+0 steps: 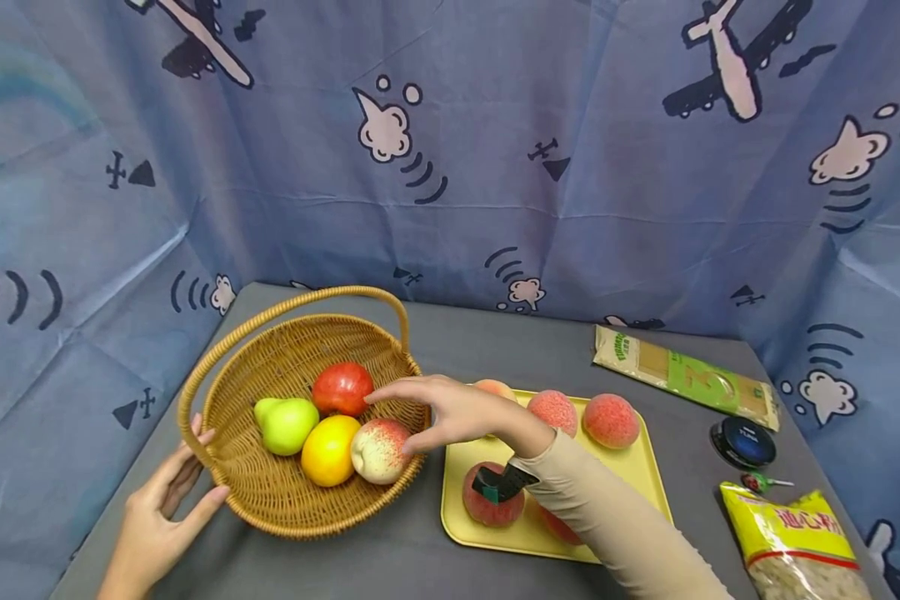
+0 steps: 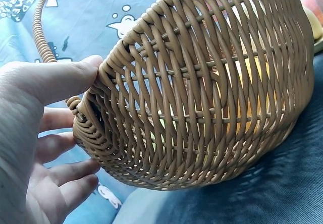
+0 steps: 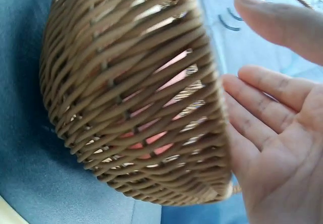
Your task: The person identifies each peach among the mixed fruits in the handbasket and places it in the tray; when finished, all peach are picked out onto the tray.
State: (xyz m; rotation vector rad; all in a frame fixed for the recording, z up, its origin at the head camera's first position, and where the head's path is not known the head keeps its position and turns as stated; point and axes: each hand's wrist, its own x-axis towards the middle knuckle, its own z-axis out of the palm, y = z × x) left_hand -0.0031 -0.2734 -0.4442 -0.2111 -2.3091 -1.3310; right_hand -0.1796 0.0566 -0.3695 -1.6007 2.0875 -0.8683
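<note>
A wicker basket (image 1: 300, 518) with a tall arched handle stands on the left of the table. Inside lie a green pear (image 1: 288, 427), a red round fruit (image 1: 342, 388), an orange (image 1: 330, 451) and a pale peach with red speckles (image 1: 379, 451). My left hand (image 1: 156, 518) holds the basket's left rim near the handle's foot, thumb (image 2: 83, 72) on one side and fingers on the other. Over the right rim reaches my right hand (image 1: 442, 410), fingers spread apart and thumb beside the peach. In the right wrist view its palm (image 3: 287, 148) shows bare beside the weave.
A yellow tray (image 1: 648, 479) with several reddish peaches (image 1: 611, 421) lies under my right forearm. Along the right side are a noodle packet (image 1: 686, 379), a dark round tin (image 1: 746, 442), a wrapped lollipop (image 1: 756, 482) and a yellow bag (image 1: 798, 533). Patterned curtains (image 1: 450, 167) surround the table.
</note>
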